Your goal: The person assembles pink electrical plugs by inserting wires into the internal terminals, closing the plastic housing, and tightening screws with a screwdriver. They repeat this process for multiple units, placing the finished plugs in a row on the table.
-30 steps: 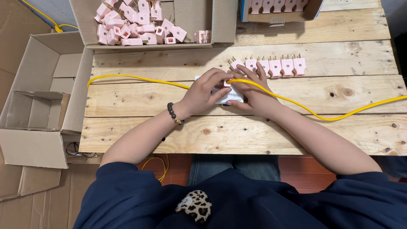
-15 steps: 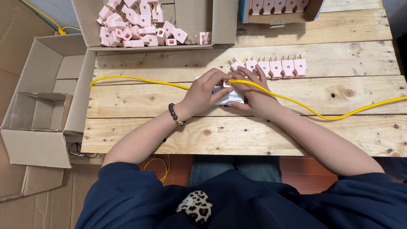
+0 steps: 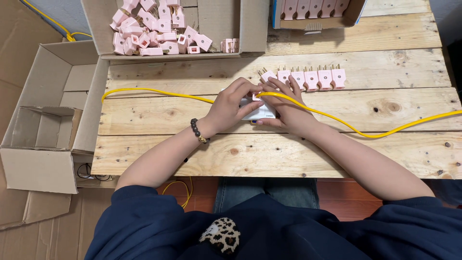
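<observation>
Hands together mid-table, left hand (image 3: 230, 103) and right hand (image 3: 284, 110) clasping white block (image 3: 260, 111), yellow cable (image 3: 337, 120) across

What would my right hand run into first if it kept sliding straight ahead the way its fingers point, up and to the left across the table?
Probably the left hand, which already meets the right hand over the small white block. Past that, the open cardboard box of loose pink plugs lies roughly in line, though the exact heading is hard to judge.

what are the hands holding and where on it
Both hands, left hand and right hand, grip a small white block by its sides, where the yellow cable meets it.
</observation>
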